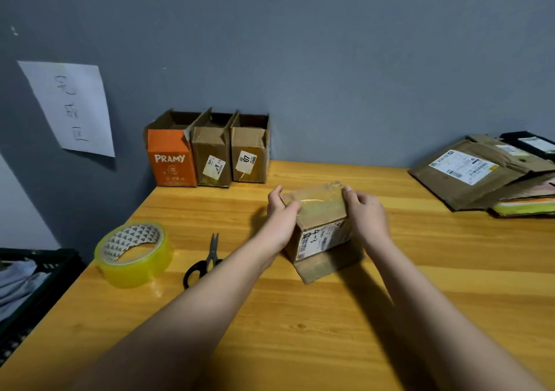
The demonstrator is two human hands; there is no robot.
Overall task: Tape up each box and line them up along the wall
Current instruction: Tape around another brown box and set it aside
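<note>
Both hands, left hand (280,210) and right hand (365,210), grip the box (319,225) between them.

Scene lit dimly and evenly, colours muted. Soft shadow cast left of box (318,225) and under left hand (280,213) onto table (300,330). Dark shadow thrown by paper sheet (70,107) along its right and lower edge, upper left of frame. Glare seen on tape roll (133,254) and on taped box top. Wide-angle bending noted at frame edges; forearms stretched at bottom. Slight softness throughout, label print unreadable.
</note>
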